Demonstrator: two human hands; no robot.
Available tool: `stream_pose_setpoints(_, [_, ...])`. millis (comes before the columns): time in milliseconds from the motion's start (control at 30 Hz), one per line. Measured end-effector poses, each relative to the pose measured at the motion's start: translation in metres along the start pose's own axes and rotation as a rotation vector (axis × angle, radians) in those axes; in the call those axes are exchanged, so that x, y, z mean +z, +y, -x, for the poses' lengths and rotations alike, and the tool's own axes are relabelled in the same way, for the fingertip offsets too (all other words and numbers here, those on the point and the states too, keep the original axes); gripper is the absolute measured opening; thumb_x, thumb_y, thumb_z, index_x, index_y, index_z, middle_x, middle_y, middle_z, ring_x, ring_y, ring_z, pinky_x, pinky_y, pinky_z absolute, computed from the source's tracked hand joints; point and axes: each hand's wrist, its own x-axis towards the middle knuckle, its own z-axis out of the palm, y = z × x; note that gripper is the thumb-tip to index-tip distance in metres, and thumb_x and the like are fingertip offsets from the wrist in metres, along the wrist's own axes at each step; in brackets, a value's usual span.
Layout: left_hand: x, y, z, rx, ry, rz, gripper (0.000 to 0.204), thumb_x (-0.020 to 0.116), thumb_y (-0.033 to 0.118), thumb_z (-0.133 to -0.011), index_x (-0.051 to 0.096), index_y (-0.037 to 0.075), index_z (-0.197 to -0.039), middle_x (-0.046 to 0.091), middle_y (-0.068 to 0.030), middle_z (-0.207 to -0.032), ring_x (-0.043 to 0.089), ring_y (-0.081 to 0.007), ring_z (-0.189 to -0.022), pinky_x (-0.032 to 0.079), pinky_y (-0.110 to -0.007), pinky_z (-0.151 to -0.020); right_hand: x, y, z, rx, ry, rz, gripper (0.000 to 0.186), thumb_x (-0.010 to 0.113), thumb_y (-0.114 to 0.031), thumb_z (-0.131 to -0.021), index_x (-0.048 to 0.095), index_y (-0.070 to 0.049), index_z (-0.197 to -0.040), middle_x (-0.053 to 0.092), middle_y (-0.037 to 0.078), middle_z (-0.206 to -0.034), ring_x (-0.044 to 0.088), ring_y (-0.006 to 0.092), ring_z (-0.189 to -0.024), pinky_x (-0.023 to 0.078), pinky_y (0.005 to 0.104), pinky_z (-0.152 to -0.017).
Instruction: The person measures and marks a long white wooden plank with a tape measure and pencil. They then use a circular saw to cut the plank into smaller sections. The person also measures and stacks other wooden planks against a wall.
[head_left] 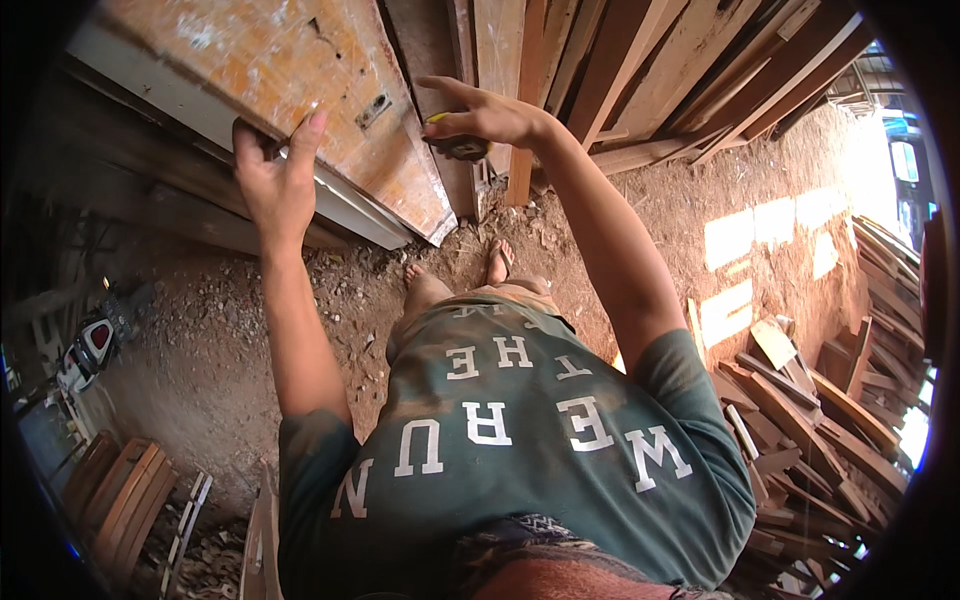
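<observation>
My left hand [277, 180] is closed round the edge of a worn wooden door panel [350, 60], the thumb on its face and the fingers curled behind. The panel leans upright, its orange-brown surface scuffed with pale patches, and a small rectangular slot [373, 111] is cut in it. To the right of the panel, my right hand [500, 118] grips a black and yellow tape measure [460, 148], partly covered by the hand. Its index finger points out toward the panel. No drawn-out tape blade can be made out.
Planks [640, 70] lean in a row at the back right. A pile of scrap wood [800, 430] lies at the right, and curved wooden pieces [120, 500] stand at lower left. A white and red power tool [92, 345] sits at far left. The ground [600, 240] is dirt and gravel.
</observation>
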Motion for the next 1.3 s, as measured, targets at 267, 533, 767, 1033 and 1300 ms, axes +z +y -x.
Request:
stream_pose_setpoints(267, [-0.036, 0.012, 0.034, -0.097, -0.054, -0.062, 0.051, 0.079, 0.018, -0.098, 0.057, -0.005, -0.138, 0.065, -0.0124, -0.135, 0.06, -0.0205, -0.123, 0.045, -0.036, -0.11, 0.028, -0.021, -0.016, 0.118, -0.295, 0.171, 0.079, 0.079, -0.048, -0.09, 0.044, -0.001, -0.144, 0.068, 0.01, -0.102, 0.063, 0.0194, -0.095, 0.052, 0.0347, -0.083])
stream_pose_setpoints(533, [-0.028, 0.041, 0.013, 0.055, 0.303, 0.083, 0.085, 0.038, 0.067, -0.108, 0.036, -0.003, -0.156, 0.045, -0.0228, -0.154, 0.042, -0.0308, -0.144, 0.032, -0.047, -0.122, 0.061, -0.004, -0.009, -0.033, -0.171, 0.274, 0.095, 0.076, -0.041, -0.085, 0.028, -0.004, -0.159, 0.071, 0.025, -0.107, 0.071, 0.0392, -0.1, 0.054, 0.0455, -0.085])
stream_pose_setpoints(767, [-0.064, 0.027, 0.007, 0.034, 0.496, 0.121, 0.08, 0.035, 0.061, -0.108, 0.036, -0.007, -0.151, 0.056, -0.0316, -0.137, 0.07, -0.0384, -0.111, 0.066, -0.051, -0.092, 0.104, -0.024, 0.065, -0.029, -0.367, 0.274, 0.095, 0.076, -0.031, -0.09, 0.018, -0.013, -0.164, 0.07, 0.03, -0.107, 0.071, 0.0418, -0.099, 0.054, 0.0501, -0.092])
stream_pose_setpoints(1033, [-0.191, -0.018, 0.04, -0.046, -0.097, 0.807, 0.041, 0.059, 0.046, -0.099, 0.068, 0.006, -0.102, 0.063, -0.0104, -0.1, 0.055, -0.026, -0.096, 0.041, -0.042, -0.089, 0.063, 0.075, 0.144, 0.243, -0.254, -0.04, 0.071, 0.069, -0.032, -0.096, 0.044, -0.007, -0.157, 0.069, 0.023, -0.126, 0.069, 0.033, -0.106, 0.053, 0.0462, -0.101])
stream_pose_setpoints(1300, [-0.227, 0.008, 0.108, 0.047, -0.149, 0.562, 0.019, 0.065, 0.026, -0.097, 0.068, 0.006, -0.096, 0.06, -0.0101, -0.088, 0.052, -0.0226, -0.088, 0.042, -0.037, -0.084, 0.049, 0.229, 0.262, 0.594, -0.113, -0.117, 0.064, 0.072, -0.034, -0.093, 0.056, -0.002, -0.146, 0.072, 0.016, -0.118, 0.067, 0.0224, -0.105, 0.053, 0.0349, -0.09])
